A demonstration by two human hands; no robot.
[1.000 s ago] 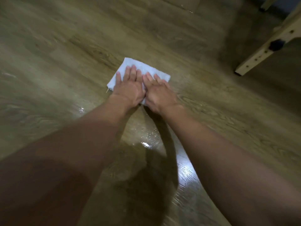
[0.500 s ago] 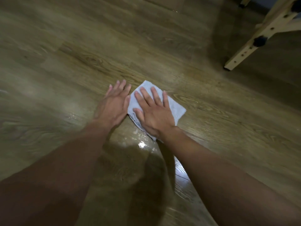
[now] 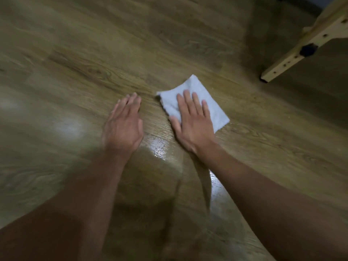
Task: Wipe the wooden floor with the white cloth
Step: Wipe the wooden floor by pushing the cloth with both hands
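Observation:
A folded white cloth (image 3: 194, 87) lies flat on the brown wooden floor (image 3: 75, 53) right of centre. My right hand (image 3: 194, 121) presses on the cloth with straight, spread fingers and covers its near left part. To the left, my left hand (image 3: 124, 125) is flat on the bare floor with fingers together, apart from the cloth. A wet, shiny patch (image 3: 160, 147) shows on the boards between my wrists.
A pale wooden furniture leg (image 3: 293, 57) with holes and a black knob (image 3: 308, 49) slants down to the floor at the upper right, close to the cloth. Open floor spreads to the left and far side.
My right hand has slid the cloth to the right. My left hand has come off the cloth and now lies on bare floor to its left.

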